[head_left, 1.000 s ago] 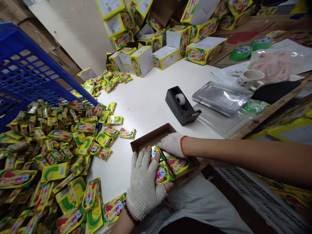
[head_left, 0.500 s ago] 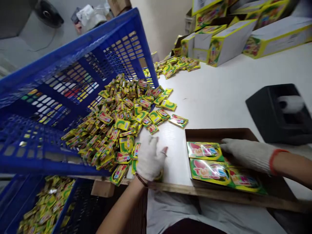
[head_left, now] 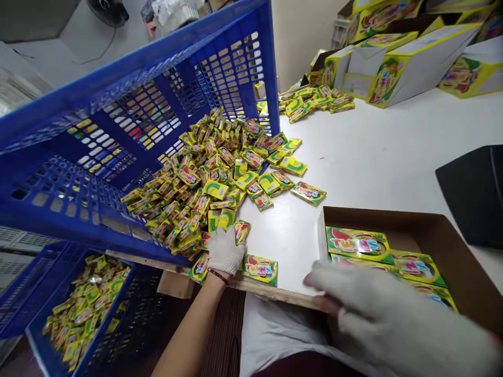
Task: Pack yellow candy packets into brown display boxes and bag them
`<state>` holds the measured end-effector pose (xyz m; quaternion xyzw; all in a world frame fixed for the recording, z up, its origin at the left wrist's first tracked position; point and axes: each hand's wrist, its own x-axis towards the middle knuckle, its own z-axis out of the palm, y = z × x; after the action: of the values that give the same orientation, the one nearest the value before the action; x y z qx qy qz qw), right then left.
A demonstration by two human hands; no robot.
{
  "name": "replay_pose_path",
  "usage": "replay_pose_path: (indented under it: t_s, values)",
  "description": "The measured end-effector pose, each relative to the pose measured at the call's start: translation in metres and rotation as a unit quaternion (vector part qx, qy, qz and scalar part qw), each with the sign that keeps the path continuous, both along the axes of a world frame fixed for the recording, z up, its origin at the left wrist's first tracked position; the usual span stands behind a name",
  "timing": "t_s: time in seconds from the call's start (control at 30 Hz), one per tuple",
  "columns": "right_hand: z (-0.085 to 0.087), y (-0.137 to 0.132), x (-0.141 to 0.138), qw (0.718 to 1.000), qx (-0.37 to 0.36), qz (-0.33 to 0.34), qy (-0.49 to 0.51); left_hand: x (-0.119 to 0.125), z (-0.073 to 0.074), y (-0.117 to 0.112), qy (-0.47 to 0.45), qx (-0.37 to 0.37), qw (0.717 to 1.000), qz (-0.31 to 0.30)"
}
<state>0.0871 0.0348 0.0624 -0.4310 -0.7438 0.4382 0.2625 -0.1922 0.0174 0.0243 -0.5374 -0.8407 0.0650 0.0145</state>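
My left hand, in a white knit glove, lies over small yellow-green candy packs at the table's front edge, its fingers partly spread and touching them. Beside it lies a loose TWINS pack. My right hand, gloved and blurred, is in front of the open carton; its fingers and thumb stand apart with nothing visible between them. Inside the carton are several TWINS packs, some covered by this hand. A heap of packs spills from the tipped blue crate onto the table.
Several printed cartons stand at the back right, with more packs in front of them. A black object sits right of the open carton. Below the table at left is another blue crate holding packs.
My right hand has left the carton's inside and come toward me and left. My left hand has shifted closer to the heap, uncovering the loose pack. The camera view has turned left.
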Motion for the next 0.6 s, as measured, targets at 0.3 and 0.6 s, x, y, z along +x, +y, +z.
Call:
replay_pose_path:
  t_s: [0.3,0.6]
  values:
    - [-0.075,-0.016,-0.07,0.995,-0.089,-0.044,0.032,-0.013,-0.018,-0.046,-0.282,0.143,0.923,-0.218]
    - [-0.067,-0.032,-0.052,0.993,-0.028,0.066,-0.099,-0.003,-0.01,-0.028,-0.271,-0.025,0.914,-0.299]
